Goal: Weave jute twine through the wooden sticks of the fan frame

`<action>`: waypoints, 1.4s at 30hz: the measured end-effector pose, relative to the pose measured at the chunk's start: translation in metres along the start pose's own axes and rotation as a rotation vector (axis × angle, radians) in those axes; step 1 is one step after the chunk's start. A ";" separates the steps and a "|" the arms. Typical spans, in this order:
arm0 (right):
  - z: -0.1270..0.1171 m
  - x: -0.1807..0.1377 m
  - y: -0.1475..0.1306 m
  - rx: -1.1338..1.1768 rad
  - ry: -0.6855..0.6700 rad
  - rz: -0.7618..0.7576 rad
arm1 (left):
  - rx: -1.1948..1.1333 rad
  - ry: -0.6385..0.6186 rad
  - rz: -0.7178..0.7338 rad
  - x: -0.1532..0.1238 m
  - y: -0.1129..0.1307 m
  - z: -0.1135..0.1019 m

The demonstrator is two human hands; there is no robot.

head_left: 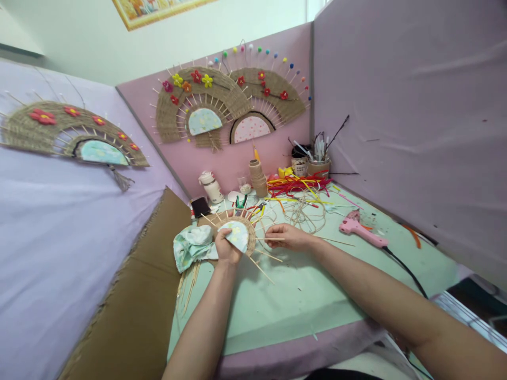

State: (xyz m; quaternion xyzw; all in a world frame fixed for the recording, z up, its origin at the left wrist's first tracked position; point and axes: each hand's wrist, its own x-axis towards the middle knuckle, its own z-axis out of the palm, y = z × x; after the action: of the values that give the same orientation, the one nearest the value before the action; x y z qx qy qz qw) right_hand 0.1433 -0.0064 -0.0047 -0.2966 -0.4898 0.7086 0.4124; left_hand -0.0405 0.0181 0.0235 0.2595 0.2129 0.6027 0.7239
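Observation:
A small woven fan has thin wooden sticks spreading out from a band of wound twine and a pale, flower-patterned half-disc at its centre. My left hand grips it from below, thumb pressed on the half-disc and the other fingers mostly hidden behind. To the right of the fan, my right hand is closed with fingertips pinched on a thin strand of twine, close to the stick ends. Loose twine lies in tangled loops on the table behind that hand.
A pink glue gun with a black cord lies at right. Behind stand a twine spool, a white bottle, red pipe cleaners and tool cups. A patterned cloth sits left, beside a cardboard panel. Finished fans hang behind.

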 end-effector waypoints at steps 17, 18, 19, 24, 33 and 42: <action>-0.003 -0.002 -0.004 0.133 0.110 0.012 | 0.029 0.058 0.028 0.001 -0.004 -0.001; -0.003 -0.001 -0.002 0.123 0.107 -0.003 | 0.029 0.061 0.021 0.001 -0.005 -0.001; -0.003 0.000 0.000 0.120 0.107 -0.022 | 0.032 0.053 0.008 0.000 -0.006 -0.001; -0.008 0.003 0.001 0.142 0.134 -0.117 | 0.163 -0.096 -0.212 -0.009 -0.019 0.006; -0.012 0.000 -0.008 0.114 0.117 -0.098 | 0.213 -0.114 -0.296 -0.011 -0.020 0.005; -0.015 0.002 -0.008 0.194 0.129 -0.141 | 0.158 -0.125 -0.348 -0.007 -0.015 -0.001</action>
State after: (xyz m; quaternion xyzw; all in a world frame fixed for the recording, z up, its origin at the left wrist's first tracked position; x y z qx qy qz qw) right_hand 0.1575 0.0035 -0.0025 -0.2650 -0.4113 0.7013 0.5184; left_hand -0.0311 0.0092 0.0134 0.3118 0.2558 0.4326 0.8063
